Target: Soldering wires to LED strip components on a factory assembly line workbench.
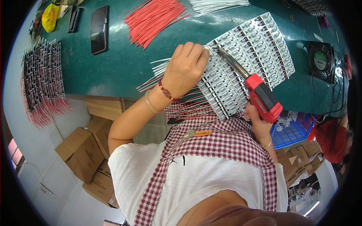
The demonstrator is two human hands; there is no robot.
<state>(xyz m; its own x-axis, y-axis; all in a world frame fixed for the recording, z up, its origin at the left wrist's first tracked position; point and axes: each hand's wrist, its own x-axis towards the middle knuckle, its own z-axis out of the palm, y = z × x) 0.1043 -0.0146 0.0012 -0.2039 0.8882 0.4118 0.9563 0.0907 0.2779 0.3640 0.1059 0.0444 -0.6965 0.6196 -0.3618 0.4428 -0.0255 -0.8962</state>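
Note:
My left hand [186,66] is closed in a pinch at the upper left edge of a white panel of small circuit boards [245,49]. White wires [161,68] stick out to the left from under it; its fingertips are mostly hidden. Closed around the red and black handle of a soldering gun [263,96] is my right hand [258,122]. The gun's metal tip reaches the panel close to my left fingertips. Red and white wires [194,107] trail from the panel's lower left edge over my checked apron.
Red wires [152,20] and white wires [218,5] lie in piles on the green table [113,71]. A phone [99,30] and a stack of wired boards [41,79] are at left. At right are a black fan [320,62], a blue basket [290,135] and a person's red clothing [330,139].

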